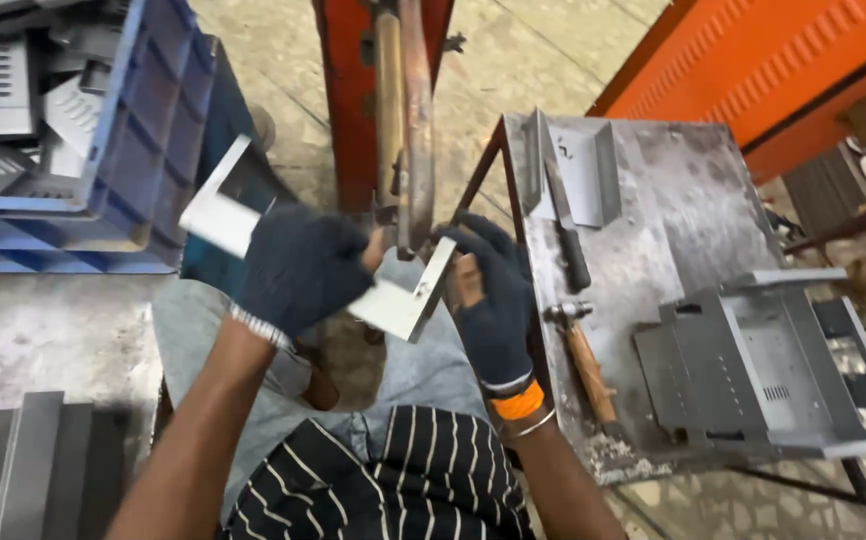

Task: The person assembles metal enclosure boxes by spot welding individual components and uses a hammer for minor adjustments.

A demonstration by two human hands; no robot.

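Observation:
Both of my hands wear dark gloves and grip one bent grey sheet-metal bracket (221,212). My left hand (298,268) wraps around its middle, and the bracket's long end sticks out up and to the left. My right hand (493,290) holds the other end, a short folded flange (408,300). That flange sits right under the two copper-coloured rods (415,120) of a red machine (348,100).
A blue crate (153,130) with several grey metal parts stands at the upper left. A worn steel table (683,210) on my right carries a hammer (585,360), a file (565,225), an angled plate and grey perforated housings (753,370). Stacked grey channels (33,470) lie lower left.

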